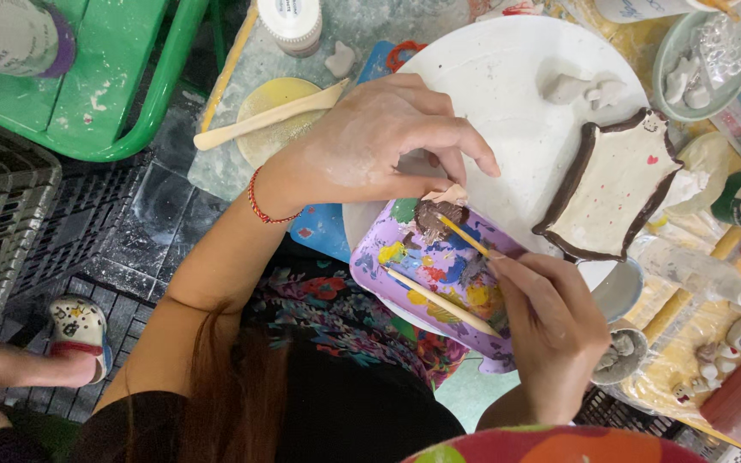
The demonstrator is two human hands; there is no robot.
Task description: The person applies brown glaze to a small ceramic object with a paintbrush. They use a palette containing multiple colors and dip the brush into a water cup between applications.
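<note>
My left hand [379, 146], with a red string bracelet at the wrist, pinches a small pale clay piece [450, 195] between thumb and fingers, just above the purple paint palette [370, 273]. My right hand [551, 330] grips a thin yellow brush [466, 237]. Its tip sits in a brown blob of paint [432, 216] at the palette's top edge, right under the clay piece. A second brush [439, 300] lies across the palette's mixed colours.
A white round board [499, 94] carries grey clay bits [578, 86] and a brown-rimmed clay dish [611, 189]. A wooden modelling tool [268, 120] rests on a yellow lid. Jars, bottles and small figures crowd the right. A green stool [105, 86], black crates and a shoed foot [79, 330] are on the left.
</note>
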